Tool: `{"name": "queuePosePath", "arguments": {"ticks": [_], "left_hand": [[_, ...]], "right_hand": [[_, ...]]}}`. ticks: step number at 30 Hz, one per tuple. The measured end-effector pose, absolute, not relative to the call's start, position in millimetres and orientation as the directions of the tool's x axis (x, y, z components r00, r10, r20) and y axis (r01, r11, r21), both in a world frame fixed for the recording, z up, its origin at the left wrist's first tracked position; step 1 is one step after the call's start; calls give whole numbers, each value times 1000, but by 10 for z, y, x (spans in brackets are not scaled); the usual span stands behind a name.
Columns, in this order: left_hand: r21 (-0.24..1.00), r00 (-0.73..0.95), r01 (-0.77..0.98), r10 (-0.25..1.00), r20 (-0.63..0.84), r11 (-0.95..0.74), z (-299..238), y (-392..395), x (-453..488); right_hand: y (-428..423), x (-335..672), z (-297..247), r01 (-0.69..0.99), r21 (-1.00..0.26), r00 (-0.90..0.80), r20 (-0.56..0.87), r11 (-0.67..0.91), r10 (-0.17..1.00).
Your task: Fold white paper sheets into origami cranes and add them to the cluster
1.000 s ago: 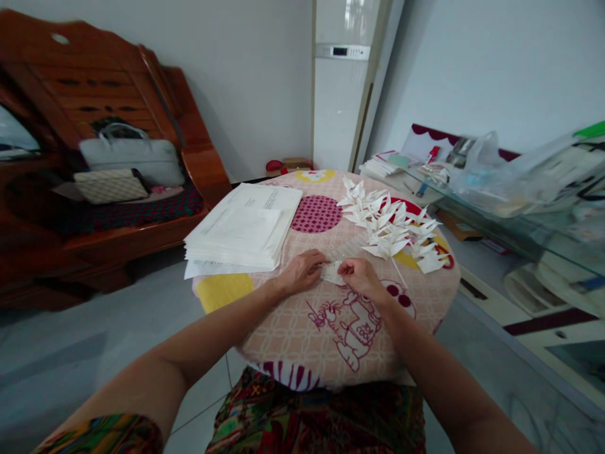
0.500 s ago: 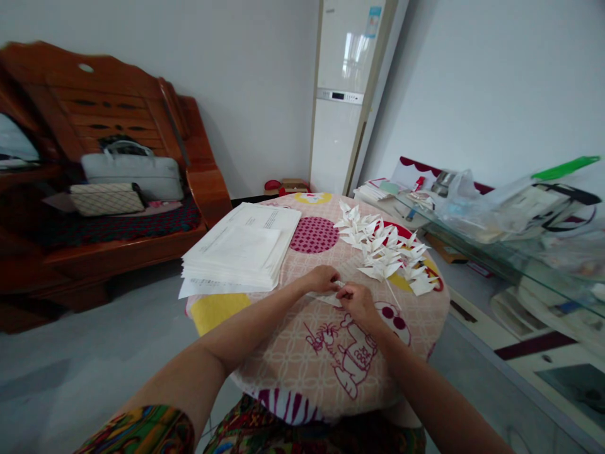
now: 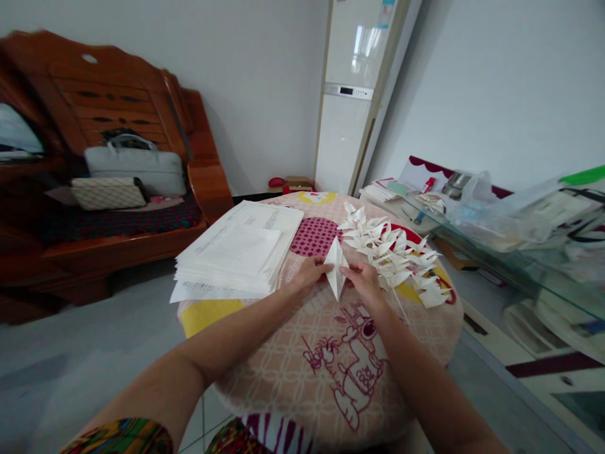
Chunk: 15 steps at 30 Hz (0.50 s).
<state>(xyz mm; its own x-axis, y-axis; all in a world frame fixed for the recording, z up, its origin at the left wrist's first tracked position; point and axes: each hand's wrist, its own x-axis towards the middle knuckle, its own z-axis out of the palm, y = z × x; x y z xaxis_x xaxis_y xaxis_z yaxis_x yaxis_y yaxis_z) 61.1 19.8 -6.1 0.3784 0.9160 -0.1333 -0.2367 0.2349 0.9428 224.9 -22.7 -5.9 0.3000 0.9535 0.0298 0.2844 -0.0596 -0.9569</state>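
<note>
Both my hands hold a small folded white paper piece [image 3: 336, 268] upright above the round table [image 3: 283, 372], which wears a pink patterned cloth. My left hand [image 3: 309, 274] pinches its left side and my right hand [image 3: 363, 280] pinches its right side; the paper's points stick up and down between them. Just right of my hands lies a pile of several finished folded white paper figures [image 3: 394, 252]. Left of my hands sits a thick stack of white paper sheets [image 3: 241, 249], hanging slightly over the table edge.
A wooden bench [image 3: 118, 208] with a grey bag [image 3: 135, 165] and a quilted pouch [image 3: 108, 192] stands at the left. A tall white standing unit [image 3: 354, 94] fills the back corner. A glass-topped cabinet [image 3: 515, 246] with plastic bags and booklets runs along the right.
The paper piece lay flat on the cloth under my fingers; now both hands have lifted it and hold it upright. The camera view has shifted slightly.
</note>
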Motion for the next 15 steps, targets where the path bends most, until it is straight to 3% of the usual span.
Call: {"name": "queuePosePath", "arguments": {"ticks": [3,5,10,15], "left_hand": [[923,377,-267,912,-163,276,-39,189,560],[924,409,-253,897,-166,287,-20,200,504],[918,459,-222,866,-199,329,-14,246,387],[887,457,-272,861,-222,373,-16,255,398]], "right_hand": [[-134,2190,-105,2,-994,159,-104,-105,982],[-103,2146,-97,-60,-991,126,-122,-116,984],[-48,2123,-6,-59,-991,-49,-115,-118,992],[-19,2115,3,22,-991,-86,-137,-135,987]]}}
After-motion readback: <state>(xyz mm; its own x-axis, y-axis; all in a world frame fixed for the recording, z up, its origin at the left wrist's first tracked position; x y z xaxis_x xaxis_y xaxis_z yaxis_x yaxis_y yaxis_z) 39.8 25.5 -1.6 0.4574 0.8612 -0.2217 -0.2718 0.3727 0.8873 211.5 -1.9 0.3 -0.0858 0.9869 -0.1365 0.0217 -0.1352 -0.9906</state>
